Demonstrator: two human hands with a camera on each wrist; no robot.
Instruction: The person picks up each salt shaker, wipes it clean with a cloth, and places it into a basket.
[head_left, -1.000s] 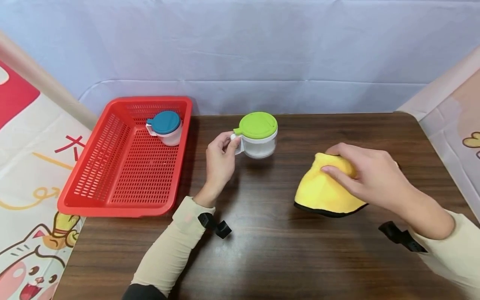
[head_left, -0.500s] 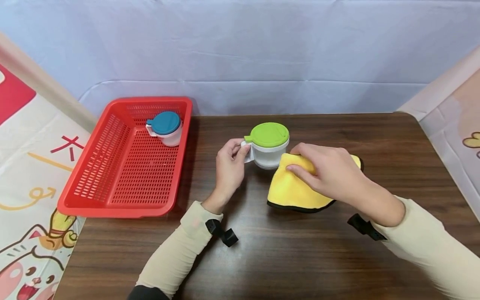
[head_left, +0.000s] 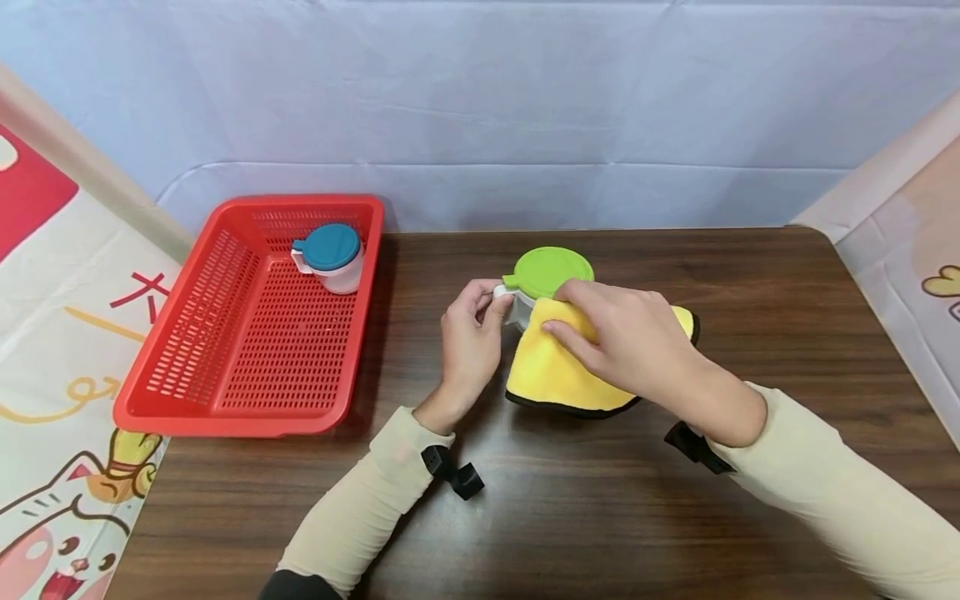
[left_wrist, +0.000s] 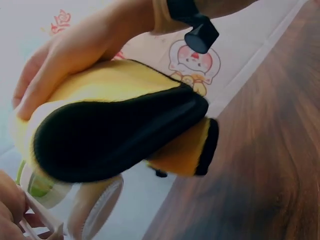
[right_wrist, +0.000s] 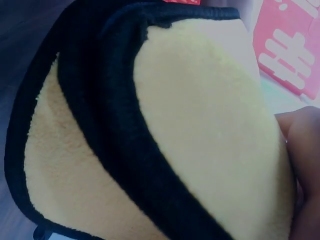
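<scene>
My left hand [head_left: 471, 346] pinches the white handle [head_left: 519, 310] of a clear seasoning jar with a green lid [head_left: 553, 271]. My right hand [head_left: 630, 337] grips a folded yellow cloth [head_left: 558, 367] with black edging, held right against the jar's front and right side in the head view. Most of the jar's body is hidden behind the cloth and fingers. In the left wrist view, the cloth [left_wrist: 115, 80] hangs over the jar, whose clear base [left_wrist: 100, 207] shows beneath it. The cloth [right_wrist: 205, 115] fills most of the right wrist view, with fingers [right_wrist: 305, 160] at the right edge.
A red plastic basket [head_left: 352, 367] stands on the left of the dark wooden table [head_left: 585, 517]. Inside it, near the back right corner, sits a similar jar with a blue lid [head_left: 332, 247]. A pale cloth backdrop [head_left: 480, 108] rises behind the table.
My right hand has brought the yellow cloth leftward from the table's right side onto the jar. My left hand has shifted the green-lidded jar right and slightly nearer.
</scene>
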